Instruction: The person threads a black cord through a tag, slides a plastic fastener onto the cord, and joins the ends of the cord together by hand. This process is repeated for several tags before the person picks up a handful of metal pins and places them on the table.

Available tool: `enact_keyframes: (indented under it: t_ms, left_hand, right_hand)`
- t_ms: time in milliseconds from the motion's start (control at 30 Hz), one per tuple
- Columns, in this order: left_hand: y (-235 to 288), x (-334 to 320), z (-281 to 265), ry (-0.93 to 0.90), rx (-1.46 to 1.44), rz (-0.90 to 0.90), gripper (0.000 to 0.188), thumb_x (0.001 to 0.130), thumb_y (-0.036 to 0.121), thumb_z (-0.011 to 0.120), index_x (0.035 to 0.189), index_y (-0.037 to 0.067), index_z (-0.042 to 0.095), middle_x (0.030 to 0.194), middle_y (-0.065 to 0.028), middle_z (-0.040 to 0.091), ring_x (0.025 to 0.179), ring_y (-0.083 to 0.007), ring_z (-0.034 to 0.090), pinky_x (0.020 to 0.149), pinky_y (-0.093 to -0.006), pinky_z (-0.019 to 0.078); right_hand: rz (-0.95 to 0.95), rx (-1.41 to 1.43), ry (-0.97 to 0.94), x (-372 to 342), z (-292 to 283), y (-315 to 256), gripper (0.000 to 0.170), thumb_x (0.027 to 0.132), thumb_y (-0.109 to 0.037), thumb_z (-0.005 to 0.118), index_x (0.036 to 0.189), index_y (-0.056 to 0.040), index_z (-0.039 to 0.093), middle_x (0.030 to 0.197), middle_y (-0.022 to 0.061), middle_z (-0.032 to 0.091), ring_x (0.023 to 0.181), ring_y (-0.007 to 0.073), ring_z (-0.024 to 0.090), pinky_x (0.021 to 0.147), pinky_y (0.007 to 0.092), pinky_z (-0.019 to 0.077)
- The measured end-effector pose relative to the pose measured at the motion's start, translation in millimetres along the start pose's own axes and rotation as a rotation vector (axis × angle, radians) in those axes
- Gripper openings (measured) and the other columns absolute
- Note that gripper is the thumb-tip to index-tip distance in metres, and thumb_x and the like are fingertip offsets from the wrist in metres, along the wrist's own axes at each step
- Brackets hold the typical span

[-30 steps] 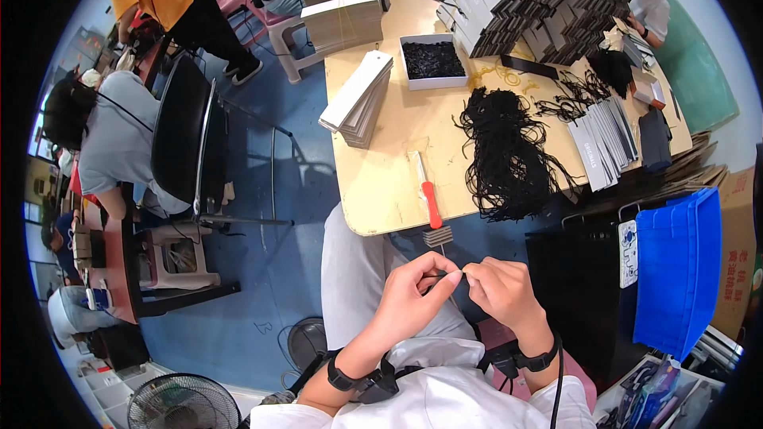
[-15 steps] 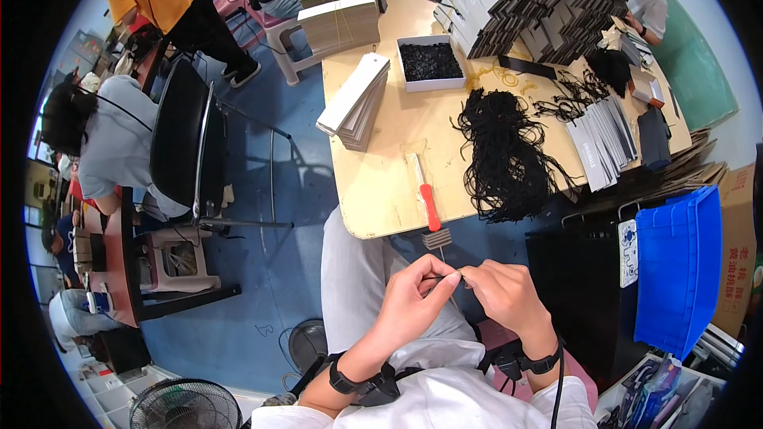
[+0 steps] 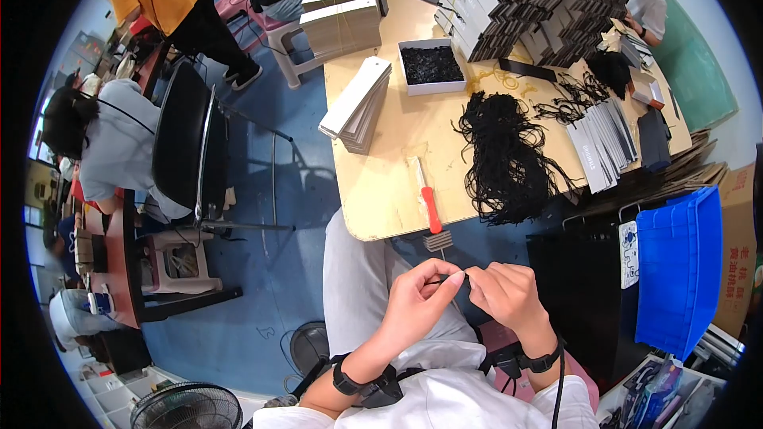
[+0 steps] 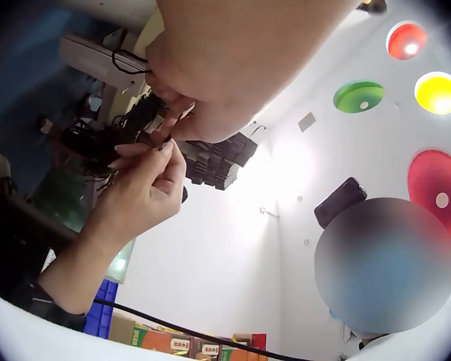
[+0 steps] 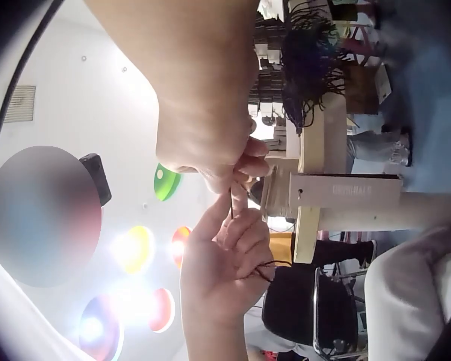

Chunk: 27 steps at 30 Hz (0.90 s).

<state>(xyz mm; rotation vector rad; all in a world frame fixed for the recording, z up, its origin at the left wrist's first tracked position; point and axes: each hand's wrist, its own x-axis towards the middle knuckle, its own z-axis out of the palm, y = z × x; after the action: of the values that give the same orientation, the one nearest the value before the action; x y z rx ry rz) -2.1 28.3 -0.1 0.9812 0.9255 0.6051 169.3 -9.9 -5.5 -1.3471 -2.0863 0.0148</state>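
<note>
A thin black cord (image 3: 434,281) runs through the fingers of both hands in front of the lap. My left hand (image 3: 420,299) pinches it between thumb and forefinger. Right against that thumb tip, my right hand (image 3: 509,294) pinches the cord too, its other fingers curled in. In the right wrist view, a short dark length of cord (image 5: 231,204) shows where the fingertips meet, and a loose loop (image 5: 264,268) sticks out beside the left palm. The left wrist view shows this loop (image 4: 126,66) above the hands. The cord's ends are hidden by the fingers.
On the table (image 3: 381,199) lie a red-handled knife (image 3: 429,205), a heap of black cords (image 3: 509,159), stacked white tags (image 3: 358,103) and a box of small black pieces (image 3: 433,66). Tall tag piles (image 3: 532,0) stand behind. A blue bin (image 3: 677,270) is at the right.
Both hands stay together over the lap. The right hand's fingertips have shifted slightly, and a little more of the cord shows beside the left thumb.
</note>
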Motion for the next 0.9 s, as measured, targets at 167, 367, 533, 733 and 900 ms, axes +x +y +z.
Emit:
enact_keyframes:
  t_ms: [167,367,533,733,900]
  left_hand:
    - [8.4,-5.9,-0.3,0.014,0.072,0.037,0.016,0.093,0.008,0.061,0.099,-0.006,0.063,0.082,-0.0006,0.063,0.075,-0.0004,0.051,0.063,-0.0155,0.0436]
    - [8.1,-10.5,5.4,0.068,0.081,0.127,0.014,0.092,0.008,0.063,0.098,-0.003,0.067,0.067,0.008,0.051,0.058,0.003,0.036,0.049,-0.0147,0.0263]
    - [17.5,-12.4,1.8,0.018,-0.036,0.034,0.013,0.092,0.008,0.063,0.098,-0.003,0.067,0.069,0.0063,0.054,0.059,0.0027,0.038,0.05,-0.0147,0.0274]
    - [11.0,-10.1,-1.2,-0.068,-0.011,0.047,0.015,0.094,0.008,0.059,0.101,-0.004,0.064,0.081,0.0003,0.063,0.071,0.0011,0.048,0.059,-0.0139,0.0389]
    - [-0.4,-3.6,-5.1,0.012,0.106,0.086,0.011,0.093,0.004,0.058,0.103,0.001,0.054,0.069,0.0086,0.044,0.059,0.0026,0.034,0.05,-0.016,0.024]
  right_hand:
    - [-0.011,0.049,0.064,-1.8,4.2,-0.3,0.025,0.066,0.003,0.066,0.091,0.0029,0.06,0.059,0.004,0.049,0.047,0.0173,0.052,0.044,0.0283,0.044]
    - [0.03,0.132,0.076,-8.0,6.1,-2.3,0.027,0.067,0.006,0.065,0.094,0.0049,0.059,0.058,0.0051,0.049,0.048,0.0185,0.054,0.045,0.0299,0.0461]
    - [0.159,0.456,0.124,-13.7,12.5,-2.4,0.028,0.073,0.009,0.064,0.101,0.0062,0.06,0.067,0.0117,0.059,0.054,0.0224,0.059,0.049,0.0298,0.0483]
    - [0.302,0.621,0.033,1.3,-0.5,-8.9,0.038,0.072,0.001,0.075,0.109,0.0005,0.066,0.074,0.0111,0.063,0.062,0.0222,0.061,0.058,0.029,0.0492]
    - [0.279,0.5,0.041,-4.3,-1.5,-3.0,0.023,0.07,-0.002,0.077,0.093,-0.0029,0.072,0.075,0.0082,0.064,0.061,0.0197,0.06,0.054,0.0278,0.0477]
